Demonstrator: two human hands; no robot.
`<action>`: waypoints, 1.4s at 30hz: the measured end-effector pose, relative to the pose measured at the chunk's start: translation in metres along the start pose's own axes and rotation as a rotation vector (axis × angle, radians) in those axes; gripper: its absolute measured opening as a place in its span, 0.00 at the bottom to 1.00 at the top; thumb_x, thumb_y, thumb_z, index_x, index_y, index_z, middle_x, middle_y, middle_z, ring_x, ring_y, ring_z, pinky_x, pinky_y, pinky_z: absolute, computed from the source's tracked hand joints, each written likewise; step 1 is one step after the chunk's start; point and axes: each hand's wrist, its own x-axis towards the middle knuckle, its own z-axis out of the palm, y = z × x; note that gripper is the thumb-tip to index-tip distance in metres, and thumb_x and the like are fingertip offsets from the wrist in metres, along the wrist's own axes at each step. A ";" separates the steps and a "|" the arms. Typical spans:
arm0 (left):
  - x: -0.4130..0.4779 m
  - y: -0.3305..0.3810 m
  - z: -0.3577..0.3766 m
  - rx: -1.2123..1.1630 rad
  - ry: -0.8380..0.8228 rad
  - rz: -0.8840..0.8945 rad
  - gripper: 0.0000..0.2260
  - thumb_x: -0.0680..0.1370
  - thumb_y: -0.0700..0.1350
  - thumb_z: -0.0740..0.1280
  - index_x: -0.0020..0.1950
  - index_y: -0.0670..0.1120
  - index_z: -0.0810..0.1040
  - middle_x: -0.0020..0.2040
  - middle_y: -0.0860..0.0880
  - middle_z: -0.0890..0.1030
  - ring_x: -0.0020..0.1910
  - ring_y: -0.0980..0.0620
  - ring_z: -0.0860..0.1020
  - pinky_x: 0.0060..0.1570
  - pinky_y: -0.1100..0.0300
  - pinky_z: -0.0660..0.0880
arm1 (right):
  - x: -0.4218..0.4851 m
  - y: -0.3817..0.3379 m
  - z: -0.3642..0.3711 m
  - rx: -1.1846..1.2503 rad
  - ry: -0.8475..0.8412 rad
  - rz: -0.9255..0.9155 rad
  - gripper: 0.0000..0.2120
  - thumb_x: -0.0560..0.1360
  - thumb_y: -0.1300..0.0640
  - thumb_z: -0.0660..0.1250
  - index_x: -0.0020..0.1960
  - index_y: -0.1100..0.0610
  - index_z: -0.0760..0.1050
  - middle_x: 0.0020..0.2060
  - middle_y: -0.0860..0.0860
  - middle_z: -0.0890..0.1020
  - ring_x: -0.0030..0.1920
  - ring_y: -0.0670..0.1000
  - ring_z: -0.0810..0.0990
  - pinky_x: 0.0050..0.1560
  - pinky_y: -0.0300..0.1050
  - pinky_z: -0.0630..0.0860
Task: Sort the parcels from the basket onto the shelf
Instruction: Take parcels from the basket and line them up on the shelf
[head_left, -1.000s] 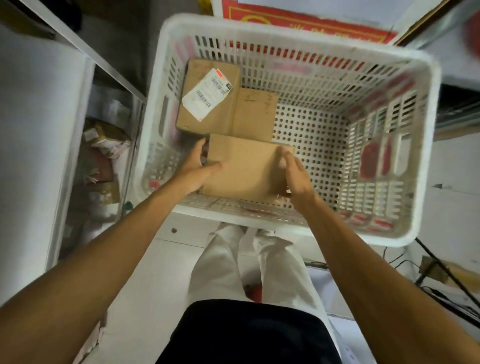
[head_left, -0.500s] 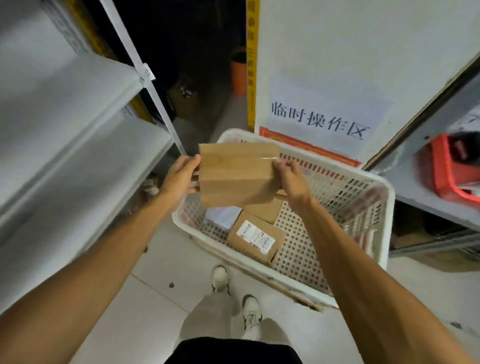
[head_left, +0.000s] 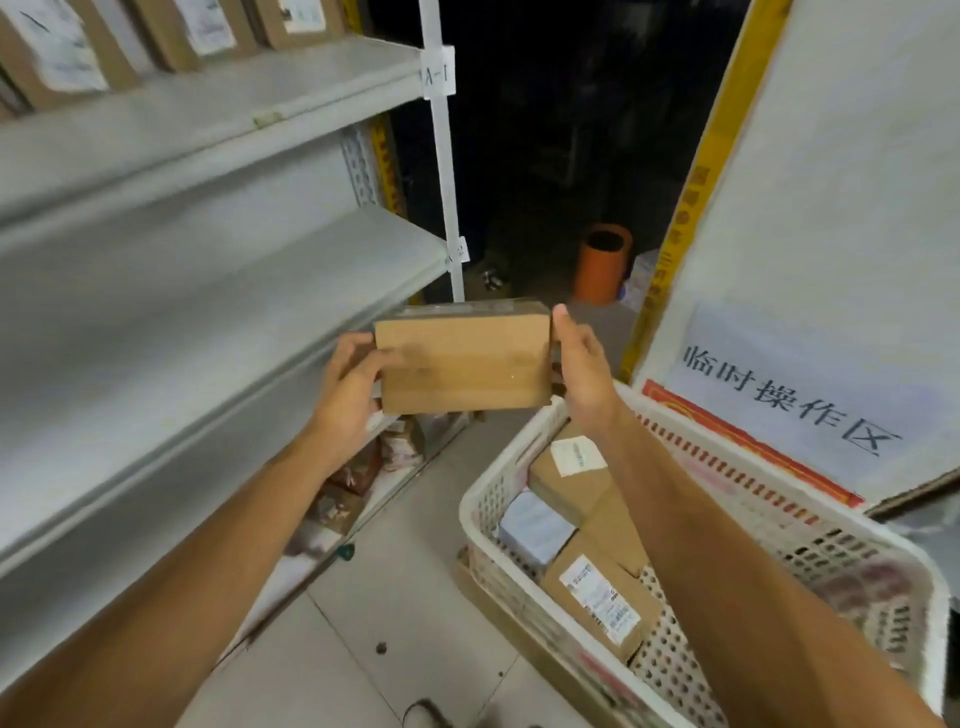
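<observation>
I hold a plain brown cardboard parcel (head_left: 462, 358) in the air between both hands, above the floor and left of the basket. My left hand (head_left: 349, 387) grips its left end and my right hand (head_left: 584, 364) grips its right end. The white plastic basket (head_left: 519, 457) stands at the lower right with several parcels inside, among them a brown box with a white label (head_left: 597, 597) and a pale blue packet (head_left: 535, 527). The grey metal shelf (head_left: 208, 291) runs along the left, its middle level bare.
Labelled brown boxes (head_left: 57, 47) stand on the top shelf level. Small packets (head_left: 363, 467) lie on the lowest level near the floor. An orange bin (head_left: 602, 262) stands in the dark aisle behind. A white board with a sign (head_left: 789, 395) leans behind the basket.
Both hands lifted the parcel out of the basket and carried it up and left toward the shelf. My view rose from the basket to the shelving.
</observation>
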 end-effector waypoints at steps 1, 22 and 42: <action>0.002 0.011 -0.012 -0.061 0.020 0.010 0.07 0.78 0.43 0.66 0.40 0.52 0.73 0.42 0.55 0.80 0.45 0.52 0.76 0.33 0.55 0.77 | 0.001 -0.008 0.014 0.028 -0.006 -0.008 0.18 0.77 0.39 0.61 0.48 0.55 0.70 0.55 0.56 0.78 0.50 0.50 0.78 0.52 0.47 0.75; 0.015 0.093 -0.157 -0.294 -0.027 0.045 0.20 0.69 0.51 0.72 0.59 0.60 0.74 0.56 0.47 0.78 0.49 0.43 0.78 0.42 0.47 0.79 | -0.003 -0.076 0.167 0.096 -0.407 -0.188 0.24 0.73 0.49 0.71 0.67 0.45 0.69 0.63 0.50 0.73 0.63 0.53 0.73 0.58 0.61 0.77; -0.044 0.127 -0.196 -0.255 0.469 0.323 0.43 0.61 0.55 0.76 0.70 0.60 0.57 0.61 0.45 0.78 0.59 0.43 0.79 0.55 0.42 0.75 | -0.050 -0.099 0.314 0.220 -1.028 0.000 0.46 0.65 0.48 0.76 0.74 0.34 0.53 0.62 0.54 0.78 0.55 0.57 0.82 0.47 0.60 0.81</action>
